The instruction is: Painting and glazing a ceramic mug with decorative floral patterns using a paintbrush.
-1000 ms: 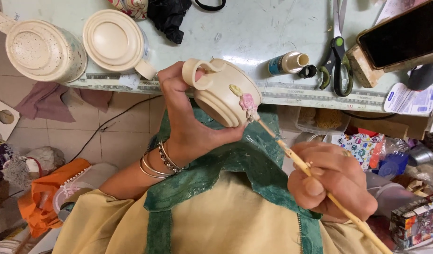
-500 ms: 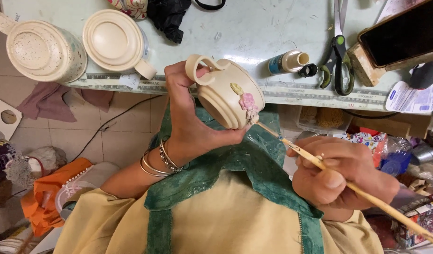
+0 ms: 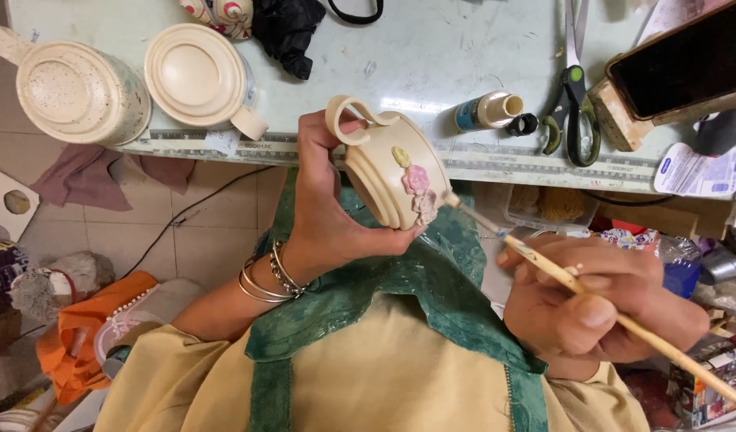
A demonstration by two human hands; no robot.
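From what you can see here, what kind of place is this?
Probably a home craft or pottery-painting corner. The left hand holds an unglazed cream mug while the right hand paints its raised flowers with a brush; a paint bottle and scissors lie on the worktable.

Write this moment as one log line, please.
left hand: holds cream mug | right hand: paintbrush, tip at pink flower

Garment: pale yellow, loose, long sleeves reaching down both forearms. Trim: a broad green band with a mottled, slightly shiny weave, running around the neckline; a narrower green strip drops from the band down the front. Bangles: several thin metal rings, silver-toned, one beaded, stacked on the left wrist just above the yellow sleeve. Right wrist bare.
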